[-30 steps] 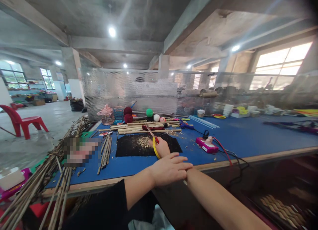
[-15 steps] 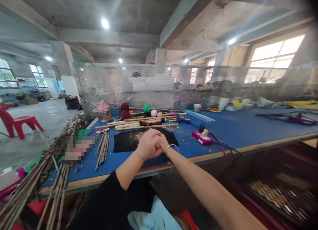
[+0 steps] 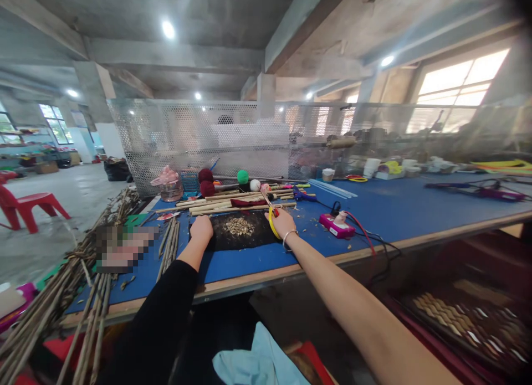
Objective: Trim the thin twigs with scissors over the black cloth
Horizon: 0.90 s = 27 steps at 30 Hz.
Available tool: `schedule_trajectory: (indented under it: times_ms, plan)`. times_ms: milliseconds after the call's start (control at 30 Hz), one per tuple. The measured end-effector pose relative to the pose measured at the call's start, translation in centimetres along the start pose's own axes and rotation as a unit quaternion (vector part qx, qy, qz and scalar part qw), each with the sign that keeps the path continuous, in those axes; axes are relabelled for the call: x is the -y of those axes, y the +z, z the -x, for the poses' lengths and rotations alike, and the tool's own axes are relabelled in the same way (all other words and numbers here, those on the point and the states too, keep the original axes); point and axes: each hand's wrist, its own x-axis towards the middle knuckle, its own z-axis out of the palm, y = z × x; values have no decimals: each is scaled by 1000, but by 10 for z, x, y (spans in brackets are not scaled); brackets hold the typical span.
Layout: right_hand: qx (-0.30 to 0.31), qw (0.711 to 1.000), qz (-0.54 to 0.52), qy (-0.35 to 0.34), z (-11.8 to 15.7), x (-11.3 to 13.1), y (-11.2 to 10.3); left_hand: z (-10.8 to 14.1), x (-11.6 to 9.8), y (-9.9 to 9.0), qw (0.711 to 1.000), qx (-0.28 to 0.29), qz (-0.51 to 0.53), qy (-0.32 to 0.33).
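Observation:
A black cloth [image 3: 220, 240] lies on the blue table, with a heap of small pale wood pieces [image 3: 239, 226] in its middle. At its left end is my left hand [image 3: 201, 230], fingers curled closed; what they hold, if anything, is hidden. My right hand [image 3: 284, 223] is closed on scissors [image 3: 272, 217] with yellow and red handles, near the cloth's right end. The blades point up and away from me. Just beyond the cloth lie several pale wooden sticks [image 3: 216, 209] and a dark red piece [image 3: 249, 203].
Yarn balls [image 3: 243, 177], a pink-topped jar [image 3: 169, 186] and a blue glue gun [image 3: 304, 195] stand behind. A pink power strip [image 3: 337, 226] with cables lies at right. Long twigs [image 3: 89, 296] overhang the table's left side. A perforated metal screen [image 3: 183, 135] closes the back.
My hands, together over the cloth before, have parted to its left and right ends. The wood heap and scissors handles now show plainly. The view has shifted slightly.

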Motion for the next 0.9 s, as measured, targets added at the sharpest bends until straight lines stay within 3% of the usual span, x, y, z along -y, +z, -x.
schedule_trajectory:
  times_ms: [333,467,567,633,767,900]
  plan:
    - [24,999,-4,-32,-9,2,14,-3,-1,-8,996,23,-45,-73]
    - [-27,998,-55,-24,-2,1,13,3,-8,-9,992,-79,-76,-61]
    - [-57,994,-91,-21,5,1,10,11,-10,-7,992,-86,-65,-61]
    - [-67,991,-113,-25,8,0,8,15,-8,-6,993,-91,-42,-64]
    - [-69,986,-147,-38,11,0,7,19,-14,-9,982,-180,55,5]
    - [-59,980,-163,-101,11,9,13,19,-36,-8,951,-140,271,47]
